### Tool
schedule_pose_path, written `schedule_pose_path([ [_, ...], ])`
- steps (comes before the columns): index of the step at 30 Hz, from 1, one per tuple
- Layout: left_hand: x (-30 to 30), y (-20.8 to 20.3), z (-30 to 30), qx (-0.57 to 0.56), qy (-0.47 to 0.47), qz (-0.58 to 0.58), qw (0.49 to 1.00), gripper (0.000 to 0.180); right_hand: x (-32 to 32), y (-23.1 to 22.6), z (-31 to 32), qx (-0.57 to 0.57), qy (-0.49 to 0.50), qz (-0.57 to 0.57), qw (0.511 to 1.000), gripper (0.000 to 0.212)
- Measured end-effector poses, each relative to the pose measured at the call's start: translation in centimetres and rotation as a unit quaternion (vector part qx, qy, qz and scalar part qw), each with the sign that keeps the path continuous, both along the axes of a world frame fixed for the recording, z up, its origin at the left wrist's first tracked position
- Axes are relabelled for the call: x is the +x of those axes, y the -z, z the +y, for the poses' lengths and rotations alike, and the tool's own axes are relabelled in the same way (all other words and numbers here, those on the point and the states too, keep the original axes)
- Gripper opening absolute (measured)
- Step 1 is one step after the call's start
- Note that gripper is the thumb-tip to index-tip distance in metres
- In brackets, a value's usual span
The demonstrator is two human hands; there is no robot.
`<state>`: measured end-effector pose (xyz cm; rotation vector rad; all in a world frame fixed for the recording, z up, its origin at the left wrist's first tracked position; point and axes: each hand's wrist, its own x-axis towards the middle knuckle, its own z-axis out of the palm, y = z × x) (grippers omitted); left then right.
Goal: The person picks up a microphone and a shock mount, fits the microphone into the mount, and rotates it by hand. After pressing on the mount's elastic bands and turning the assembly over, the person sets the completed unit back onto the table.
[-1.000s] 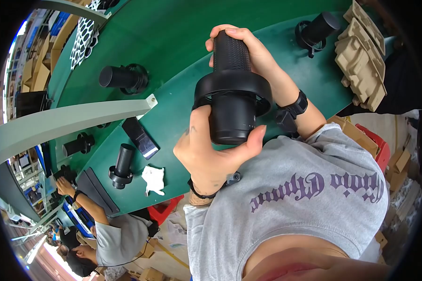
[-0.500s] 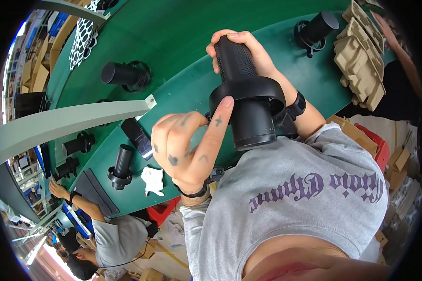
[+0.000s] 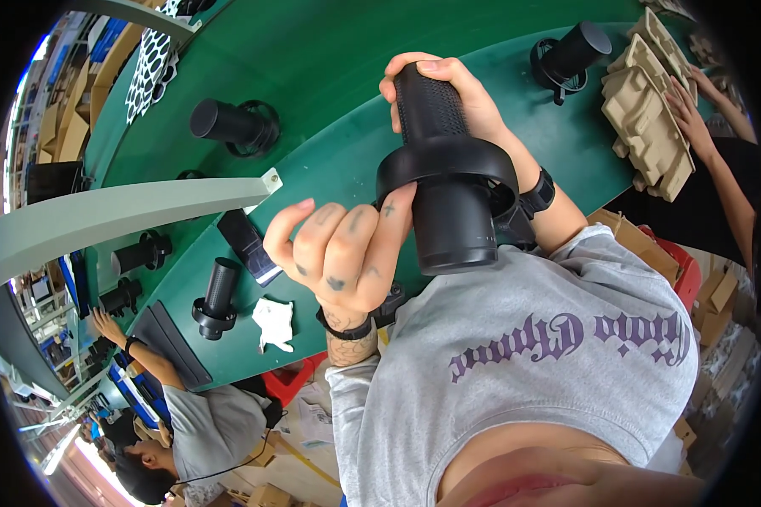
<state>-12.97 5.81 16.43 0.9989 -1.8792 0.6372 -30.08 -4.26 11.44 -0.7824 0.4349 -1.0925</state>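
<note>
A black microphone point(image 3: 455, 221) with a mesh grille, seated in a round ring mount point(image 3: 448, 162), is held up in front of my chest, grille end away from me. My right hand point(image 3: 448, 80) is closed around the grille end, a dark watch on its wrist. At the ring's near-left edge is my left hand point(image 3: 347, 253); its index fingertip is tucked under the rim against the microphone's body. The middle and ring fingers of that hand are curled, the little finger sticks out partly, and its thumb is hidden.
On the green surface are several black microphones, one at back left point(image 3: 228, 125), another at back right point(image 3: 571, 57). A phone point(image 3: 249, 245), white cloth point(image 3: 274, 324) and pulp trays point(image 3: 651, 110) lie around. Another person's hands touch the trays. A pale metal arm point(image 3: 127, 207) juts in from the left.
My left index finger has gone from the ring's outer face to beneath its rim, and the little finger has lifted. The back-left microphone has shifted slightly right. Another person's hands have reached the trays.
</note>
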Motion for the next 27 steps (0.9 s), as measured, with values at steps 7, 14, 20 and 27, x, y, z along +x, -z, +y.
schedule_pose_path([
  [7,0.7,0.5,0.5,-0.012,0.009,0.013,1.000,0.019,0.9,-0.6,0.0,-0.012,-0.025,0.021,0.999,0.040],
  [14,1.9,1.5,0.8,-0.003,0.042,-0.010,0.999,0.023,1.1,-0.8,0.5,-0.019,-0.003,0.033,0.999,0.042],
  [20,1.4,3.1,-0.6,-0.017,0.035,0.028,0.999,0.032,1.2,0.8,0.0,0.023,0.008,0.040,0.999,0.041],
  [27,1.6,2.8,-0.8,-0.021,0.062,0.051,0.997,0.024,0.8,0.7,0.2,0.051,0.015,0.014,0.998,0.041],
])
